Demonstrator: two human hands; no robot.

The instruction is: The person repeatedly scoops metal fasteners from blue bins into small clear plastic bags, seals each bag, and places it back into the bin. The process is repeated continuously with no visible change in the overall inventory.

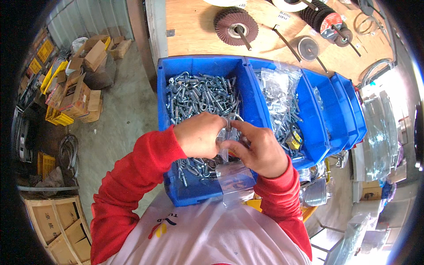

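My left hand (pixel 199 134) and my right hand (pixel 260 148) meet over a blue bin (pixel 176 70) filled with several shiny metal U-shaped shackles (pixel 198 95). Together they hold a small clear plastic bag (pixel 234 176) that hangs down in front of the bin's near wall. My right fingers pinch a metal shackle (pixel 230 120) at the bag's mouth, and my left fingers grip the bag's top edge. Both sleeves are red.
A second blue bin (pixel 304 101) to the right holds clear bags of metal parts, with more blue bins (pixel 349 106) beyond. Abrasive flap discs (pixel 234 24) hang on a wooden board behind. Cardboard boxes (pixel 79 88) and yellow crates lie on the concrete floor at left.
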